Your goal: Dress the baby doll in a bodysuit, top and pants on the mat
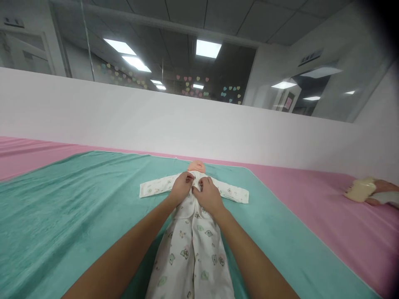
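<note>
Seen from head height, room: grey panel ceiling [274,20], flat square lights [208,48], glass wall [205,70] beyond.
Glass: pastel paper hearts [193,85] stuck on in scattered clusters.
Partition: low, white [162,120], running across the far side, just behind the pink surface.
Base: pink sheet [343,232], wide, under everything nearer.
Towel: teal, plush [77,220], laid on the sheet, slightly rumpled on the left side.
Doll: baby doll [196,167], on its back on the towel, mid-towel, head toward the far edge, only the top of the head showing past the hands.
Suit: white sleepsuit [190,253] with small printed animals, on the doll, sleeves straight out to both sides, legs toward the camera.
Left hand [182,189]: on the suit's chest, fingertips pinching the front edge, narrow grip.
Right hand [207,195]: right beside the left, also at the chest, fingers gathered on the overlapping front flap, narrow grip.
Far right: co-worker's hand [382,191] on the pink sheet, well apart from the towel, on a cream pad [361,189], exact item too blurred to tell.
</note>
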`<state>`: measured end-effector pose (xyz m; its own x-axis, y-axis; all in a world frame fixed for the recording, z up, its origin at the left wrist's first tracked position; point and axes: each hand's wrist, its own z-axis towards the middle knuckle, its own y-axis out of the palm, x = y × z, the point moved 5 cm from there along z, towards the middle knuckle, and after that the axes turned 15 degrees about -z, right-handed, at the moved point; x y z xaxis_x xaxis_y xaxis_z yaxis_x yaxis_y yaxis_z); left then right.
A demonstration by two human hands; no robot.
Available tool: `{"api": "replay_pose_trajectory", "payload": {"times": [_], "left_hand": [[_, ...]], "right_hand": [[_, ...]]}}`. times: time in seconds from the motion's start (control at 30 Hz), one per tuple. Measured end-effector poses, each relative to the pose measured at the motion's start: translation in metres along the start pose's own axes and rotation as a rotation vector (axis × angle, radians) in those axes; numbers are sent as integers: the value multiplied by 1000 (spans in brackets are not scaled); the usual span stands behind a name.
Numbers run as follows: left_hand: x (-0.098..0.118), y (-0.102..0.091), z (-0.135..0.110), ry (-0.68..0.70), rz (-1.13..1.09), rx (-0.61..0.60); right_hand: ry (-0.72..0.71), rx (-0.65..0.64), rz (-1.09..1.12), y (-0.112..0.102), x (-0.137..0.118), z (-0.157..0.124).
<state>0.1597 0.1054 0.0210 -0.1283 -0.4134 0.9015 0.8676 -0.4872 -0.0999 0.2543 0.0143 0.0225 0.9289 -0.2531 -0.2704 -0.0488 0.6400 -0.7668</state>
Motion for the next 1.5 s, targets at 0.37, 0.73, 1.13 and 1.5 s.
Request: {"api": "replay_pose_trajectory", "payload": {"times": [0.37,0.73,1.13,1.5], "left_hand": [[12,2,3,53,103,-132],[10,4,0,-65,-34,-154],[9,1,1,-163,-237,-106],[12,4,-1,-103,-83,-132]], "right_hand": [[29,61,80,3,8,0],[178,23,263,8,17,-3],[81,-7,157,0,9,1],[279,-151,610,16,31,6]]}}
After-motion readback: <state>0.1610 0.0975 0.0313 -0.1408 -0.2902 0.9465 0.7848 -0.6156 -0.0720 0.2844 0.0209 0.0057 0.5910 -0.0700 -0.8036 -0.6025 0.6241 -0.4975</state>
